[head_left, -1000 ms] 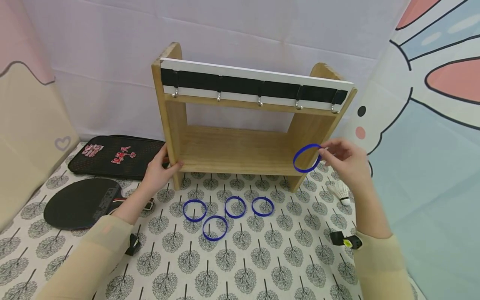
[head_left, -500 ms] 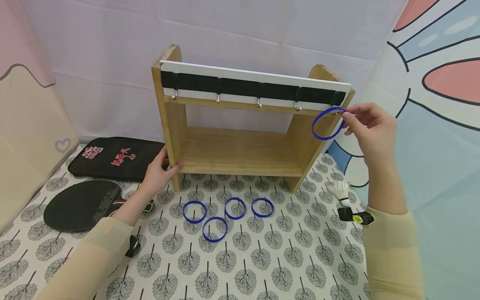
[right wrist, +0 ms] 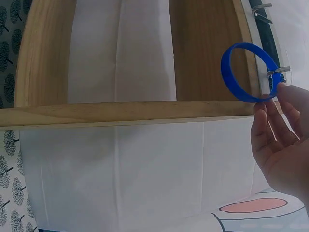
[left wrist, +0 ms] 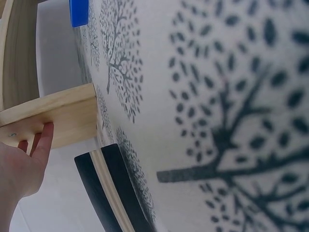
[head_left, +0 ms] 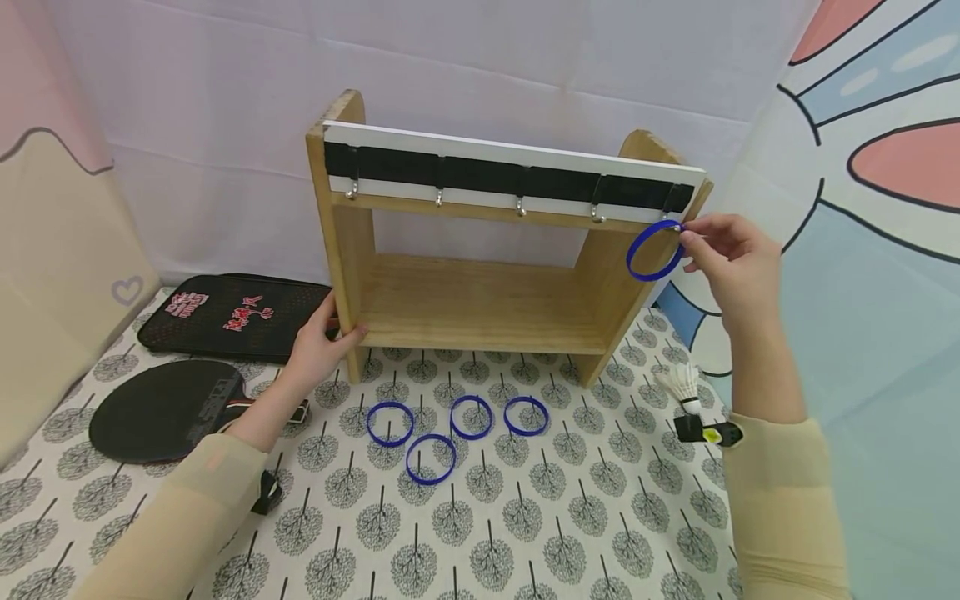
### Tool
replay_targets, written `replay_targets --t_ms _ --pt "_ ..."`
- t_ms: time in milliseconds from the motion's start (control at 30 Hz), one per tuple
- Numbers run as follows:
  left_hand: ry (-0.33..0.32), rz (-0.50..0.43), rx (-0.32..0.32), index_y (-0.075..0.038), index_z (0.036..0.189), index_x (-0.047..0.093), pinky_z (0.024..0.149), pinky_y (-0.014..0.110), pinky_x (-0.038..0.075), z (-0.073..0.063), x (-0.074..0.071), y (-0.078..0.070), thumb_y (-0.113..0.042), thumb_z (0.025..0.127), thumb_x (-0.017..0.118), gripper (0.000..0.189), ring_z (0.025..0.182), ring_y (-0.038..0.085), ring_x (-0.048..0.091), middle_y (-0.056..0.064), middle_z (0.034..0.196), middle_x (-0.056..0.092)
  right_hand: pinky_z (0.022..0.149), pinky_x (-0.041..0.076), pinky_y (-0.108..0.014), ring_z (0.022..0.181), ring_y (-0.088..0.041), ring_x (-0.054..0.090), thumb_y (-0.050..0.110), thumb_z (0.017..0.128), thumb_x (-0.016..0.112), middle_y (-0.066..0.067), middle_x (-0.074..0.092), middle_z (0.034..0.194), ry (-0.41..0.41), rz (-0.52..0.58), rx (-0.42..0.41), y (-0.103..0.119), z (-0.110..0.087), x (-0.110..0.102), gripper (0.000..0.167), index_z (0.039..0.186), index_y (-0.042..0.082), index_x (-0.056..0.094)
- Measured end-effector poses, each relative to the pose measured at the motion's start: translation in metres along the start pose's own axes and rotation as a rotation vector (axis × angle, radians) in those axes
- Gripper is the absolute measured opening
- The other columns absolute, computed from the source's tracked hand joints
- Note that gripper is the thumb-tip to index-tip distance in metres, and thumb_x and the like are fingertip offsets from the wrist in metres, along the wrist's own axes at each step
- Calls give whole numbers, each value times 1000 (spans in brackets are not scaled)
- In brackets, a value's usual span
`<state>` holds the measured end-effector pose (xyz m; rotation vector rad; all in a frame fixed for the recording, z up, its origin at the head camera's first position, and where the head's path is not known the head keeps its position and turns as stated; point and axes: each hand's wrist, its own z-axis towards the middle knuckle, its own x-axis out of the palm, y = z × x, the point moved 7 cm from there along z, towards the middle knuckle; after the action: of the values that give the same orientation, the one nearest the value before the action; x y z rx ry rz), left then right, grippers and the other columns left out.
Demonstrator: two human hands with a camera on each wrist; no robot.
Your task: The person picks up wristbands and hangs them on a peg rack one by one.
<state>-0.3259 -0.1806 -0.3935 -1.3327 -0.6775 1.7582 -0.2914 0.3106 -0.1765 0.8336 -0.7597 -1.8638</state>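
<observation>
Ring (right wrist: 226, 72) is right at the end hook (right wrist: 284, 69) (can't tell if it's on), pinched by its edge in the right hand (head_left: 738, 262), probably to leave its middle clear, while the left hand (head_left: 315, 346) grips the rack (head_left: 480, 310), I guess to steady it.

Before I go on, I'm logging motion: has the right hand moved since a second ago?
Yes: in the head view, the right hand has moved up and rightward relative to the wooden rack, with the blue ring.
</observation>
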Motion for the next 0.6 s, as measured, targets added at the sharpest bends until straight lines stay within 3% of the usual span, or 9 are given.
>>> replay_targets --t_ms 200,300,533,567,600 --pt "-3 -2 -12 -27 153 13 77 54 51 -1 -1 1 -36 93 60 77 118 40 48 23 138 40 55 48 -13 82 -8 60 12 85 70 7 67 98 -33 -159 -79 10 -6 -3 18 102 7 72" --pt "-7 -2 -9 -27 153 13 77 53 51 -2 -1 0 -35 93 60 77 118 40 49 22 139 39 58 49 -12 84 -10 58 9 85 70 6 66 99 -29 -167 -114 19 -14 -2 19 103 4 71" --pt "-6 -7 -6 -26 153 13 77 54 52 -1 -1 1 -35 93 60 77 119 41 48 22 142 37 65 50 -11 85 -9 58 -2 83 68 -1 68 96 87 -117 -226 32 -40 18 19 102 0 71" --pt "-7 -8 -6 -26 153 13 77 54 52 -1 -1 1 -34 93 60 77 119 41 48 22 142 37 76 49 -11 84 -7 60 -3 83 68 -1 67 95 110 -118 -233 31 -43 22 19 101 -2 70" --pt "-5 -9 -8 -26 153 13 77 54 52 0 0 1 -35 93 60 77 119 41 48 22 142 37 77 48 -11 84 -6 60 -3 83 68 1 67 94 131 -123 -233 28 -47 26 19 102 -3 69"
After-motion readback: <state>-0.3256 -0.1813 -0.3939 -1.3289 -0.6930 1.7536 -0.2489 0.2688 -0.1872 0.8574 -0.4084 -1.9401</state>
